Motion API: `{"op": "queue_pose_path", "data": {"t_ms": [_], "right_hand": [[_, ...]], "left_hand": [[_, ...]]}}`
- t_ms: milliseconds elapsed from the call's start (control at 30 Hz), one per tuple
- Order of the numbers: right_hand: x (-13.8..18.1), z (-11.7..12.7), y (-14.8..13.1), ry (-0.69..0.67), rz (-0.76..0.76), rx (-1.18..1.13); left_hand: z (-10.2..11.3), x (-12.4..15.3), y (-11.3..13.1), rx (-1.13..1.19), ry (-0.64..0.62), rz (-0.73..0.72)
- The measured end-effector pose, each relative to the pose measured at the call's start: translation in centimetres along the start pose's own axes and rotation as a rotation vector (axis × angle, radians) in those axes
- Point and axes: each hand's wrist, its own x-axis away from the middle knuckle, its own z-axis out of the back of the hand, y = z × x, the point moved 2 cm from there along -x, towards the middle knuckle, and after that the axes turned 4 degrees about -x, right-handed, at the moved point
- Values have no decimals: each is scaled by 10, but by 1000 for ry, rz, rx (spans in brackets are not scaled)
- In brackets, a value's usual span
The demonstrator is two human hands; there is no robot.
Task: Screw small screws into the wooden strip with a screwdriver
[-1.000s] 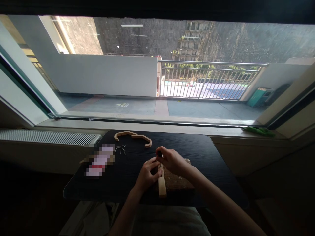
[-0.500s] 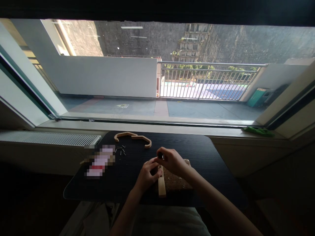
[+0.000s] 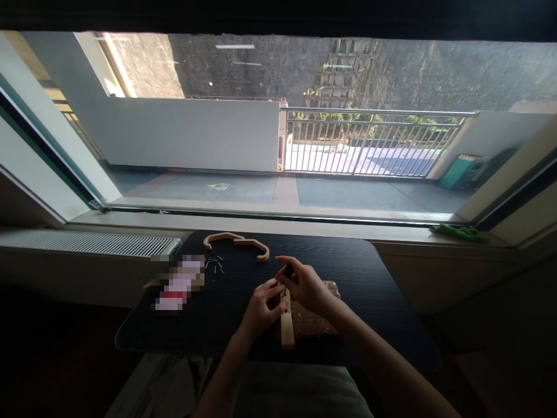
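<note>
A pale wooden strip (image 3: 287, 332) lies lengthwise in front of me, along the left edge of a brown, shiny-wrapped block (image 3: 313, 319). My left hand (image 3: 262, 305) is closed around the strip's far part, with fingertips on its top face. Above that same part, my right hand (image 3: 302, 281) grips the dark handle of a screwdriver (image 3: 289, 270), its index finger raised off the handle. The screwdriver points down at the strip; its tip is hidden by my fingers. Several loose screws (image 3: 214, 264) are scattered on the table to the left.
Two curved wooden pieces (image 3: 252, 242) lie at the back of the black table (image 3: 348, 261). A blurred-out pink and white item (image 3: 178, 284) is at the left. Beyond stand a window sill with a green cloth (image 3: 459, 233) and a white radiator (image 3: 87, 247).
My right index finger has lifted and stretched out from the screwdriver handle. The left hand keeps its place on the strip. The whole view has shifted slightly.
</note>
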Motion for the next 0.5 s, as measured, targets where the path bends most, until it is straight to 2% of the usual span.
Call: {"op": "queue_pose_path", "data": {"t_ms": [167, 367, 500], "right_hand": [[1, 5, -6, -34, 29, 86], [1, 10, -13, -143, -62, 63], [-1, 11, -17, -178, -15, 120]], "left_hand": [[-1, 1, -3, -9, 34, -2], [-2, 1, -5, -18, 35, -8], [-2, 1, -3, -29, 38, 3]]}}
